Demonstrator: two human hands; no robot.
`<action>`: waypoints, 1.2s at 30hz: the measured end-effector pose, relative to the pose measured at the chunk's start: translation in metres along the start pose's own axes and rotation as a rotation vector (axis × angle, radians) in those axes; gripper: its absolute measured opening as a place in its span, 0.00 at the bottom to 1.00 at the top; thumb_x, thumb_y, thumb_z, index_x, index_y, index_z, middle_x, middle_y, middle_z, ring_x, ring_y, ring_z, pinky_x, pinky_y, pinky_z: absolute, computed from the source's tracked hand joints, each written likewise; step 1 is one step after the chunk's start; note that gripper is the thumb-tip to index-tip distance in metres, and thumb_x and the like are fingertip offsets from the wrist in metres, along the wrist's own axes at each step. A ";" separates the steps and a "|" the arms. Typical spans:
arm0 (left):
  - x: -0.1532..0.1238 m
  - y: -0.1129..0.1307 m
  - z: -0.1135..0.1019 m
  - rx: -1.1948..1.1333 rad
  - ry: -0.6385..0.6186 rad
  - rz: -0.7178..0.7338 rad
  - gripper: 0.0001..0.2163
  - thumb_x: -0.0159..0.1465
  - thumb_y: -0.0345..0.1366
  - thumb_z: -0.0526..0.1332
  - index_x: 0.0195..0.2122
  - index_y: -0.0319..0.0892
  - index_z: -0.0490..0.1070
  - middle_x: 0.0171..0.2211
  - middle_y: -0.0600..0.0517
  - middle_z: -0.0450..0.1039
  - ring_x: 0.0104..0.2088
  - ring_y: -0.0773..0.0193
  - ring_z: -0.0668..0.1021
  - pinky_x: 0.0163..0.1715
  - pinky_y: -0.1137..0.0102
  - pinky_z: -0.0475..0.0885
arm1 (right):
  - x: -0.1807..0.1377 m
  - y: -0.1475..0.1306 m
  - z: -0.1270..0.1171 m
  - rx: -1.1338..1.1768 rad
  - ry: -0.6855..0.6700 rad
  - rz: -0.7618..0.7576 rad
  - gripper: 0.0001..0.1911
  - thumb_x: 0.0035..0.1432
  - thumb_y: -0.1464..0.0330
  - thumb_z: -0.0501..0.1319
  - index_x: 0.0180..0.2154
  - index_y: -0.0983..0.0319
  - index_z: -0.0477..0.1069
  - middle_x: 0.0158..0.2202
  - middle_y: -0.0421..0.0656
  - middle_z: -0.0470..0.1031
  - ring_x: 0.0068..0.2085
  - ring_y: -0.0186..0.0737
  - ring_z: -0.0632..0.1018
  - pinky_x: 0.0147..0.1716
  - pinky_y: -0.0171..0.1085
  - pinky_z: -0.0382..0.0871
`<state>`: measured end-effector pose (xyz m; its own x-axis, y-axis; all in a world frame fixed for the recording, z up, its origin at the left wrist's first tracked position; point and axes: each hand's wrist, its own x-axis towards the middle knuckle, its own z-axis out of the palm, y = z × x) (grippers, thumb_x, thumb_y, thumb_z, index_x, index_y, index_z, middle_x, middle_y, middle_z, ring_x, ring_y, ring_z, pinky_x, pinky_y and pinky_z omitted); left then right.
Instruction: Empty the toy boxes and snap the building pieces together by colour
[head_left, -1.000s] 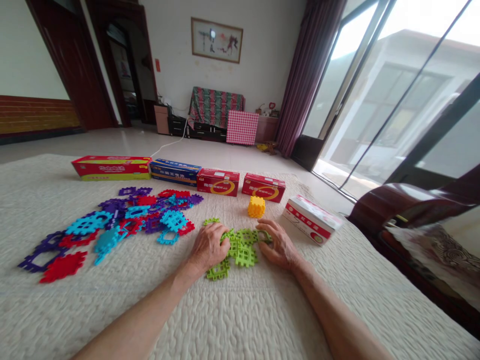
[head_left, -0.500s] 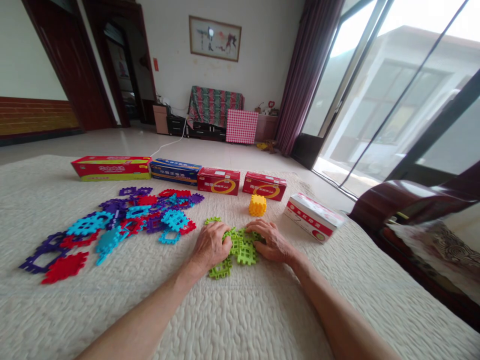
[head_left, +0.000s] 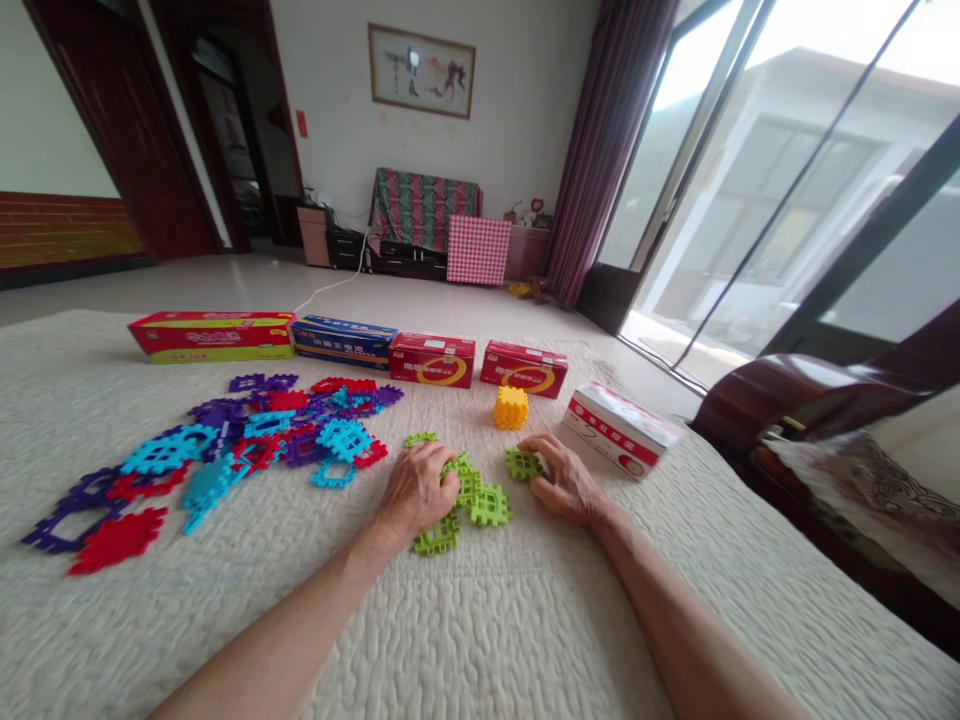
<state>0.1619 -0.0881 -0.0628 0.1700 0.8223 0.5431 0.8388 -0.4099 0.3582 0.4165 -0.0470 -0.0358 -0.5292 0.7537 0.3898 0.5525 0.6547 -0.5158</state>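
Several green interlocking plastic tiles (head_left: 480, 500) lie on a cream quilted cover (head_left: 480, 620) in front of me. My left hand (head_left: 417, 488) rests curled on the left part of that green pile, fingers bent onto a tile. My right hand (head_left: 565, 482) lies to the right, its fingers closed round a single green tile (head_left: 522, 463) that sits apart from the pile. A finished yellow cube (head_left: 511, 407) made of tiles stands just behind the hands.
A spread of blue, purple and red tiles (head_left: 225, 450) covers the left. Behind it stand a row of boxes (head_left: 345, 345) and a white-red box (head_left: 619, 430) at the right. A dark wooden bed frame (head_left: 810, 400) borders the right side.
My right hand has drawn one green tile away from the pile toward the right. The left hand stays on the pile. The camera has shifted slightly.
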 end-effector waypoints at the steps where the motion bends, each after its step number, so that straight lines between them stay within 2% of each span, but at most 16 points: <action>1: 0.000 0.000 0.000 -0.001 0.002 0.000 0.11 0.57 0.28 0.55 0.38 0.40 0.73 0.38 0.47 0.76 0.44 0.56 0.75 0.49 0.60 0.70 | -0.001 0.001 0.001 -0.010 -0.014 -0.007 0.26 0.40 0.74 0.55 0.45 0.61 0.68 0.46 0.47 0.71 0.47 0.46 0.73 0.49 0.44 0.66; 5: 0.000 0.001 -0.001 -0.013 0.009 0.003 0.11 0.56 0.28 0.55 0.38 0.41 0.73 0.38 0.47 0.76 0.44 0.56 0.76 0.48 0.60 0.70 | 0.000 0.001 0.005 -0.039 -0.032 -0.035 0.29 0.39 0.75 0.54 0.48 0.61 0.66 0.51 0.49 0.68 0.51 0.48 0.71 0.52 0.46 0.64; 15: 0.000 0.001 -0.001 -0.005 0.013 -0.017 0.11 0.56 0.28 0.55 0.38 0.40 0.73 0.39 0.47 0.76 0.43 0.56 0.76 0.48 0.60 0.70 | 0.000 0.005 0.006 -0.053 -0.019 -0.046 0.26 0.40 0.76 0.54 0.46 0.60 0.67 0.47 0.48 0.69 0.48 0.48 0.72 0.49 0.47 0.66; 18: 0.000 0.002 -0.003 -0.019 0.029 -0.025 0.10 0.57 0.29 0.56 0.37 0.41 0.74 0.39 0.47 0.76 0.43 0.56 0.76 0.48 0.60 0.70 | -0.001 -0.002 0.005 -0.059 0.050 -0.106 0.27 0.42 0.76 0.55 0.48 0.61 0.65 0.52 0.50 0.66 0.52 0.49 0.70 0.53 0.49 0.64; 21: 0.001 0.006 -0.009 -0.056 0.039 0.029 0.10 0.60 0.34 0.57 0.40 0.41 0.74 0.42 0.47 0.75 0.47 0.56 0.75 0.51 0.59 0.68 | -0.001 -0.019 0.007 -0.045 0.119 -0.143 0.24 0.48 0.75 0.55 0.49 0.59 0.64 0.51 0.49 0.66 0.52 0.48 0.70 0.53 0.48 0.64; 23: 0.000 0.009 -0.014 -0.069 -0.008 0.100 0.13 0.60 0.39 0.59 0.44 0.43 0.73 0.48 0.47 0.73 0.50 0.54 0.73 0.54 0.57 0.65 | -0.002 -0.031 0.011 -0.030 0.121 -0.164 0.22 0.50 0.74 0.56 0.49 0.58 0.64 0.51 0.48 0.67 0.52 0.47 0.71 0.52 0.48 0.65; 27: -0.003 0.016 -0.021 -0.049 -0.170 0.190 0.21 0.56 0.47 0.64 0.49 0.46 0.72 0.54 0.45 0.69 0.56 0.49 0.69 0.56 0.53 0.63 | -0.008 -0.041 0.020 -0.037 0.118 -0.184 0.23 0.48 0.74 0.57 0.49 0.59 0.64 0.52 0.49 0.67 0.52 0.48 0.69 0.53 0.50 0.63; 30: -0.005 0.017 -0.023 -0.031 -0.213 0.212 0.23 0.54 0.45 0.66 0.51 0.46 0.71 0.56 0.45 0.68 0.57 0.49 0.68 0.56 0.53 0.62 | -0.015 -0.043 0.023 -0.043 0.092 -0.186 0.23 0.48 0.74 0.57 0.49 0.60 0.64 0.50 0.49 0.68 0.52 0.48 0.69 0.54 0.50 0.62; 36: -0.006 0.011 -0.026 -0.030 -0.132 0.219 0.16 0.57 0.40 0.64 0.47 0.46 0.73 0.51 0.46 0.71 0.54 0.52 0.70 0.55 0.55 0.66 | -0.023 -0.056 0.028 -0.086 0.022 -0.248 0.20 0.52 0.66 0.61 0.49 0.60 0.65 0.46 0.49 0.71 0.50 0.50 0.70 0.53 0.52 0.60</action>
<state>0.1571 -0.1082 -0.0426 0.4135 0.7563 0.5069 0.7594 -0.5937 0.2662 0.3799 -0.1023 -0.0369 -0.6418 0.5700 0.5131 0.4607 0.8214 -0.3363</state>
